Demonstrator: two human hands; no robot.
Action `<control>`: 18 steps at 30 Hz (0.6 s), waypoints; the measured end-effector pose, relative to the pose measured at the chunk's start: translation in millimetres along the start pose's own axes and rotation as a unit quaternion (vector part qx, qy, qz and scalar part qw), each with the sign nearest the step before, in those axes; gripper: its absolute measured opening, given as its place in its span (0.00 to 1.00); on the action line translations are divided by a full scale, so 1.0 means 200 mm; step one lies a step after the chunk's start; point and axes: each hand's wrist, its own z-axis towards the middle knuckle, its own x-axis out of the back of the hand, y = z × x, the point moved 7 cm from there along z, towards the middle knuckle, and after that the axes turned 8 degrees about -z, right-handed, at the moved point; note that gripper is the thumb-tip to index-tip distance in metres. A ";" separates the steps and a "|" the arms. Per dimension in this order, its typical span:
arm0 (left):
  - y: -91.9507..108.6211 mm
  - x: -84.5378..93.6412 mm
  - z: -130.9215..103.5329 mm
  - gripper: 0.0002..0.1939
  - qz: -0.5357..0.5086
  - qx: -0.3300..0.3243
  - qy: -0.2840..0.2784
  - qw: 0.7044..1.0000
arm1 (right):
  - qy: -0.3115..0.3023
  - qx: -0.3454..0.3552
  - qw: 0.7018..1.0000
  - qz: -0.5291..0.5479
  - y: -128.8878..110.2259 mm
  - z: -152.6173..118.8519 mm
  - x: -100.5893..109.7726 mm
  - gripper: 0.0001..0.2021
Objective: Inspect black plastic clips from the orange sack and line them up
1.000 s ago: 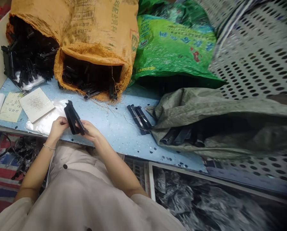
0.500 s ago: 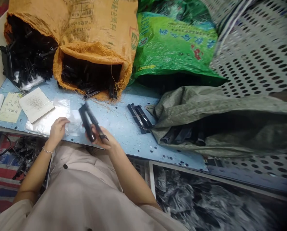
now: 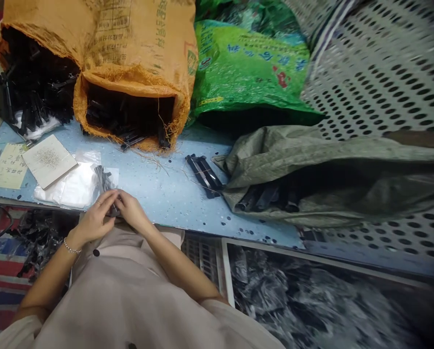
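My left hand (image 3: 96, 219) and my right hand (image 3: 130, 211) meet at the table's front edge, fingers closed around a clear plastic bag (image 3: 106, 179) with black parts inside. The bag stands up past my fingertips, and its lower end is partly hidden by them. Just behind my left hand lies a pile of white plastic bags (image 3: 69, 186). On it rests a square pale tile (image 3: 49, 161) with small specks on top. Further right, a banded bundle of black parts (image 3: 204, 176) lies on the blue table (image 3: 155, 186).
Two orange sacks (image 3: 130, 80) at the back left hold black parts. A green sack (image 3: 249, 72) stands right of them. An open grey-green sack (image 3: 348, 155) lies at the right. Below the table, a bin holds bagged parts (image 3: 293, 295).
My right hand has moved left and down with the black parts, which are now inside a clear bag between both hands. The view has shifted slightly.
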 end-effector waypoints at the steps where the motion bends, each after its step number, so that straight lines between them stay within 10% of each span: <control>1: 0.01 0.01 0.00 0.31 0.003 0.009 0.004 1.000 | 0.004 0.026 0.999 -0.042 -0.05 -0.02 0.00 0.10; 4: 0.11 0.19 -0.08 0.20 0.006 0.068 0.027 0.997 | -0.082 0.065 0.990 -0.095 -0.18 -0.08 0.03 0.17; 6: 0.18 0.41 -0.23 0.17 0.029 0.139 0.037 0.989 | -0.052 0.089 0.982 -0.159 -0.28 -0.07 0.22 0.16; 8: 0.19 0.60 -0.43 0.18 0.071 0.220 -0.007 0.973 | 0.146 0.086 0.942 -0.291 -0.39 -0.06 0.60 0.16; 10: 0.08 0.70 -0.62 0.19 0.092 0.299 -0.071 0.947 | 0.321 -0.015 0.834 -0.448 -0.45 -0.09 0.98 0.20; 14: -0.38 0.65 -0.83 0.18 0.151 0.446 -0.123 0.874 | 0.303 -0.249 0.711 -0.583 -0.34 -0.12 1.39 0.23; 18: -0.62 0.43 -0.78 0.14 0.171 0.497 -0.153 0.837 | 0.250 -0.278 0.687 -0.623 -0.24 -0.20 1.40 0.21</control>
